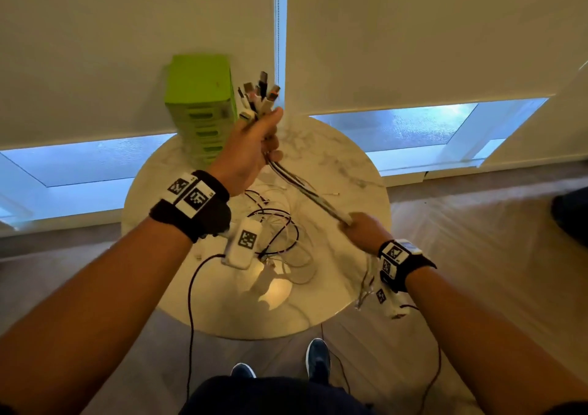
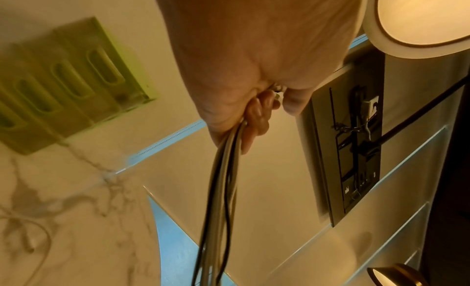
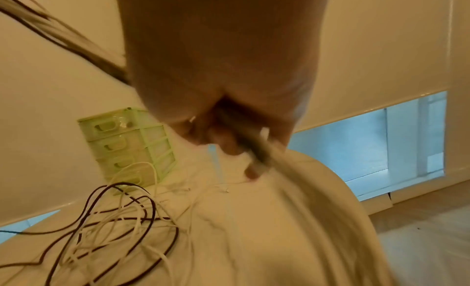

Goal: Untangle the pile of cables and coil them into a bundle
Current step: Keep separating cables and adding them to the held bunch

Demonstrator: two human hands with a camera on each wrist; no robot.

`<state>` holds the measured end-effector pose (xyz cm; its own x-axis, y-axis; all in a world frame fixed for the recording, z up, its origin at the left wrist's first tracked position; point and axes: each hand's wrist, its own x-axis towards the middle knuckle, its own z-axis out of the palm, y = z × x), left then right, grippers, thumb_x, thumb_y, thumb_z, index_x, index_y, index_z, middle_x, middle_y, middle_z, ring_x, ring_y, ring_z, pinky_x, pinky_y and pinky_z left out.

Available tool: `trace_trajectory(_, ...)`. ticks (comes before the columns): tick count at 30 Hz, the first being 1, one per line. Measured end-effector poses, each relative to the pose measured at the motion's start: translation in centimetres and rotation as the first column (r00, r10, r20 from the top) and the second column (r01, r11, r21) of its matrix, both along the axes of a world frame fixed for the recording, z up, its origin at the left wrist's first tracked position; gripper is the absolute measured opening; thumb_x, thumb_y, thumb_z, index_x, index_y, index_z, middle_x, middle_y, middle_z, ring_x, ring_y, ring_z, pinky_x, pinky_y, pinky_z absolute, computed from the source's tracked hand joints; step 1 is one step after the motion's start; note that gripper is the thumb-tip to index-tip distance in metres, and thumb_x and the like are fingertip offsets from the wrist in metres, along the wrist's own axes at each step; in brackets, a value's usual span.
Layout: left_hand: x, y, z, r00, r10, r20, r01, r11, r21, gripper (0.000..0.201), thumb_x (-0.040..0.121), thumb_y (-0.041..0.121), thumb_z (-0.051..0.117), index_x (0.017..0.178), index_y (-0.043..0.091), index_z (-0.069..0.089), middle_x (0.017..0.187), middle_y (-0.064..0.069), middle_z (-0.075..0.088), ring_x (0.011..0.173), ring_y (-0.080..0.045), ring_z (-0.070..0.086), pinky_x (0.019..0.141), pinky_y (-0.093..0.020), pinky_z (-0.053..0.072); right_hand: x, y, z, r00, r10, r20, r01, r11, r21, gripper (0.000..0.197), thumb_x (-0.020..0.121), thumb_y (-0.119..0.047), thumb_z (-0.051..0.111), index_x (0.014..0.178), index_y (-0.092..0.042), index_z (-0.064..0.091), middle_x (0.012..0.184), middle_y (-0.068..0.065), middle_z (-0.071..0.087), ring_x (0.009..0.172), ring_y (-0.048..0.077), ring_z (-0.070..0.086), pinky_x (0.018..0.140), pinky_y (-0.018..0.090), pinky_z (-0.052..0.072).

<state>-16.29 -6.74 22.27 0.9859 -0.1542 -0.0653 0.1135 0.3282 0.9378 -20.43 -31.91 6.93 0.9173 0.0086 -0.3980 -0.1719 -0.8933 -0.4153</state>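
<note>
My left hand (image 1: 256, 142) is raised above the round marble table (image 1: 350, 166) and grips a bundle of white and dark cables (image 1: 305, 191) just below their plugs (image 1: 259, 96), which fan out above the fist. The bundle runs taut down to my right hand (image 1: 359, 228), which is closed round it near the table's right side. In the left wrist view the cables (image 2: 221, 189) hang from my curled fingers (image 2: 257, 117). Blurred cables (image 3: 264, 155) leave the right fist in the right wrist view. The remaining lengths lie in loose loops (image 1: 276, 236) on the table.
A green mini drawer unit (image 1: 200, 105) stands at the table's back left. Window blinds hang behind the table. Wooden floor surrounds the table, and my shoes (image 1: 316, 359) are below its front edge. Thin black leads trail from both wrist cameras.
</note>
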Motion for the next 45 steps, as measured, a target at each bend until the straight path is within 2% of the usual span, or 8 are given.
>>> trace_trajectory(3, 0.5, 1.9, 0.5, 0.995, 0.094, 0.042, -0.095, 0.995, 0.011, 0.015, 0.103, 0.011, 0.057, 0.089, 0.017, 0.056, 0.069, 0.004, 0.028, 0.054, -0.008, 0.029, 0.052, -0.024, 0.029, -0.4, 1.8, 0.9, 0.961, -0.145, 0.237, 0.171, 0.981, -0.093, 0.017, 0.096, -0.036, 0.051, 0.093, -0.019, 0.049, 0.094, 0.017, 0.064, 0.087, 0.041, 0.063, 0.066, 0.035, 0.041)
trace_trajectory(8, 1.5, 5.0, 0.7, 0.984, 0.163, 0.077, -0.173, 0.974, 0.145, 0.021, 0.102, 0.013, 0.058, 0.089, 0.024, 0.045, 0.067, 0.008, 0.031, 0.053, -0.007, 0.031, 0.048, -0.022, 0.029, -3.4, 9.7, 0.4, 0.904, 0.406, -0.133, -0.395, 0.913, 0.106, 0.025, 0.098, -0.036, 0.058, 0.092, -0.012, 0.059, 0.092, 0.007, 0.059, 0.088, 0.028, 0.061, 0.069, 0.030, 0.044)
trace_trajectory(12, 0.8, 7.6, -1.0, 0.985, 0.138, 0.105, -0.167, 0.921, 0.352, 0.010, 0.104, 0.022, 0.056, 0.112, 0.028, 0.056, 0.076, 0.002, 0.043, 0.067, -0.014, 0.040, 0.059, -0.028, 0.038, -5.6, 14.4, -1.4, 0.810, 0.502, -0.303, -0.421, 0.857, 0.297, 0.036, 0.091, -0.038, 0.069, 0.100, -0.004, 0.061, 0.095, 0.008, 0.060, 0.070, 0.015, 0.057, 0.054, 0.021, 0.047)
trace_trajectory(17, 0.1, 9.8, -2.8, 0.978, 0.185, 0.095, -0.208, 0.870, 0.447, 0.006, 0.104, 0.022, 0.057, 0.103, 0.025, 0.052, 0.069, 0.008, 0.039, 0.058, -0.006, 0.037, 0.055, -0.026, 0.037, -5.5, 15.5, -2.6, 0.739, 0.597, -0.311, -0.528, 0.801, 0.283, 0.051, 0.084, -0.034, 0.077, 0.124, -0.012, 0.053, 0.109, 0.005, 0.058, 0.098, 0.021, 0.055, 0.080, 0.030, 0.044)
trace_trajectory(23, 0.1, 11.0, -5.0, 0.971, 0.229, 0.075, -0.238, 0.865, 0.442, 0.013, 0.102, 0.016, 0.057, 0.096, 0.021, 0.047, 0.067, 0.009, 0.034, 0.050, -0.002, 0.035, 0.049, -0.022, 0.035, -0.2, 13.5, -2.2, 0.729, 0.525, -0.439, -0.232, 0.793, 0.563, 0.042, 0.088, -0.035, 0.056, 0.126, -0.018, 0.056, 0.125, -0.001, 0.058, 0.116, 0.018, 0.054, 0.095, 0.033, 0.046)
trace_trajectory(29, -0.9, 11.5, -6.5, 0.944, 0.328, 0.044, -0.311, 0.836, 0.451, 0.024, 0.103, 0.016, 0.056, 0.089, 0.034, 0.050, 0.063, 0.013, 0.034, 0.053, -0.004, 0.033, 0.051, -0.023, 0.033, 2.9, 14.7, -5.3, 0.665, 0.678, -0.312, -0.554, 0.729, 0.401, 0.039, 0.108, -0.022, 0.039, 0.145, -0.014, 0.049, 0.148, 0.009, 0.047, 0.134, 0.024, 0.045, 0.113, 0.036, 0.033)
trace_trajectory(38, -2.4, 11.0, -7.2, 0.864, 0.504, -0.006, -0.439, 0.757, 0.484, 0.026, 0.102, 0.016, 0.058, 0.084, 0.026, 0.042, 0.056, 0.014, 0.035, 0.052, -0.006, 0.032, 0.052, -0.025, 0.031, 8.0, 14.4, -7.1, 0.579, 0.755, -0.307, -0.815, 0.533, -0.227, 0.038, 0.101, -0.037, 0.046, 0.126, -0.013, 0.062, 0.126, 0.008, 0.061, 0.115, 0.030, 0.060, 0.094, 0.041, 0.050)
trace_trajectory(45, -4.5, 12.4, -7.9, 0.770, 0.638, -0.019, -0.551, 0.679, 0.486, 0.023, 0.101, 0.017, 0.059, 0.085, 0.023, 0.043, 0.059, 0.012, 0.034, 0.052, -0.007, 0.033, 0.051, -0.025, 0.034, 8.7, 19.4, -5.4, 0.357, 0.902, -0.242, -0.924, 0.379, 0.046, 0.027, 0.102, -0.025, 0.049, 0.117, -0.011, 0.066, 0.114, 0.009, 0.068, 0.092, 0.020, 0.059, 0.079, 0.030, 0.045)
